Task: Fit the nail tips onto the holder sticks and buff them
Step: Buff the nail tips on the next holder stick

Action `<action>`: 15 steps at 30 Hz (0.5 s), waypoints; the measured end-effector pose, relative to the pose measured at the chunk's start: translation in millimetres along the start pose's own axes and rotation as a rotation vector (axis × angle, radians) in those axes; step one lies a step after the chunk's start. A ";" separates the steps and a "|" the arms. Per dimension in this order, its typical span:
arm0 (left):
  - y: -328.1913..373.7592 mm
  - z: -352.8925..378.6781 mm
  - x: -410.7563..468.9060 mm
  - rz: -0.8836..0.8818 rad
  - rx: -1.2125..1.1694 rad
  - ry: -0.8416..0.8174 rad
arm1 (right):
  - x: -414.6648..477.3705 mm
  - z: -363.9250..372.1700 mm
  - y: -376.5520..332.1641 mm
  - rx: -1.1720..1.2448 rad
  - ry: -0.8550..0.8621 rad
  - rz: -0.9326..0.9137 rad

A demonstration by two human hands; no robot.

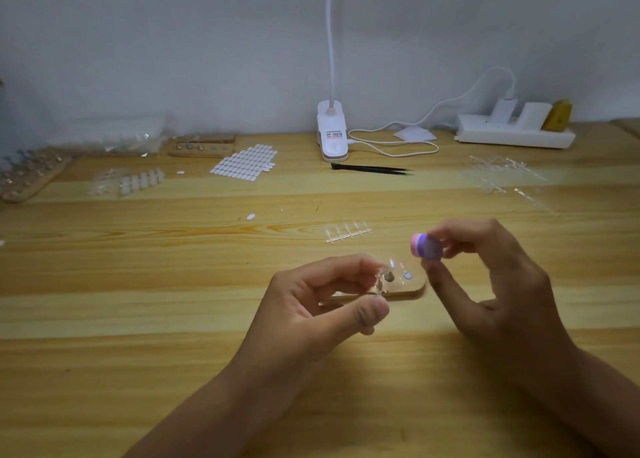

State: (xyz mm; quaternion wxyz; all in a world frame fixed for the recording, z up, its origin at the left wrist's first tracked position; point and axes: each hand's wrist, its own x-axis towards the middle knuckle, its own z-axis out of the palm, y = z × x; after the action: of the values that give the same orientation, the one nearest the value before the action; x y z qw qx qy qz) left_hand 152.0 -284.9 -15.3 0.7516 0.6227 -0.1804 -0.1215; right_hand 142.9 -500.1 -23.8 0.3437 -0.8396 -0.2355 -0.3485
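Observation:
My left hand [322, 301] pinches a clear holder stick [380, 279] with a nail tip on it, just above a small wooden base [414, 284] on the table. On that base sits another small holder with a pale tip. To the right, my right hand [485, 277] grips a small pink and purple buffer block [425, 246] between thumb and fingers, a short way up and right of the stick. A strip of clear nail tips [348, 233] lies just behind the hands.
At the back stand a white clip lamp [331, 135], its cable, and a power strip [512, 131]. Black tweezers [372, 170], a sheet of white adhesive tabs [246, 162], wooden holder racks [201, 147], tip strips [138, 180] and clear plastic sprues [505, 177] lie across the far table.

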 end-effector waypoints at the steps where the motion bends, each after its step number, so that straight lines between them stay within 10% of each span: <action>1: -0.4 0.7 0.6 -0.016 -0.023 0.000 | 0.3 -0.3 -0.8 0.002 0.018 0.013; 15: -7.6 11.0 -3.3 -0.001 0.048 0.052 | -7.6 7.4 -14.9 -0.094 -0.062 -0.214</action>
State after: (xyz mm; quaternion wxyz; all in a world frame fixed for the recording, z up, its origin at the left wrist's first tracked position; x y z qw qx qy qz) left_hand 144.7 -294.9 -21.4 0.7409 0.6435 -0.1632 -0.1013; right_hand 131.7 -486.0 -27.2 0.2574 -0.8351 -0.3180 -0.3678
